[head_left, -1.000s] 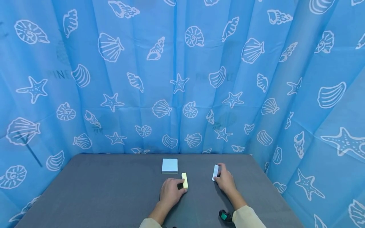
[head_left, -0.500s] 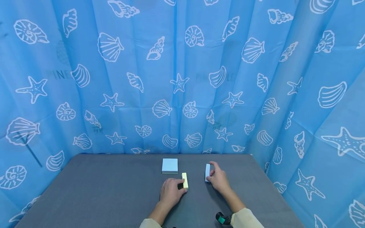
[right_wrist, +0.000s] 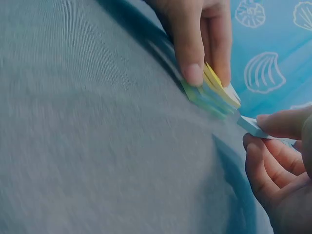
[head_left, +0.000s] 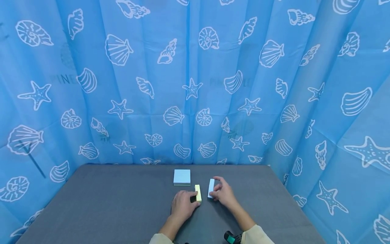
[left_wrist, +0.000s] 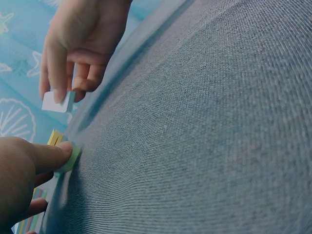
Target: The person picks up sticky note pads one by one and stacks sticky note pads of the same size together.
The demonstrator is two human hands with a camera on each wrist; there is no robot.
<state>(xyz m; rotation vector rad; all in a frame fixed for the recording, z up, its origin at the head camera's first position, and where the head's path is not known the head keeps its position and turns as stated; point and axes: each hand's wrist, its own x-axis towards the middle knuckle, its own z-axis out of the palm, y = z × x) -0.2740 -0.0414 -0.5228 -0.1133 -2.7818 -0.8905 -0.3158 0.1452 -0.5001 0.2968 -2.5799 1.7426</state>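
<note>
In the head view my left hand [head_left: 182,205] pinches a narrow yellow-topped sticky note pad [head_left: 198,193] between thumb and fingers, low over the grey cloth. Yellow, green and bluish layers of this pad [right_wrist: 212,92] show in the right wrist view, slightly fanned. To its right, my right hand [head_left: 224,195] pinches a narrow pale blue-white block [head_left: 211,188] by its long sides; a small gap separates the two pieces. In the left wrist view that block [left_wrist: 57,101] hangs above the cloth. Whether it is a note pad too, I cannot tell.
A square pale-blue-topped stack [head_left: 181,177] with coloured layers lies just behind the left hand. Grey cloth [head_left: 115,206] covers the table. A blue shell-patterned curtain [head_left: 189,88] hangs behind and at the sides. A black strap device [head_left: 233,238] is on the right wrist.
My right hand has moved leftward with the pale block, bringing it close to the yellow-topped sticky note pad. The left hand and the square stack have stayed in place.
</note>
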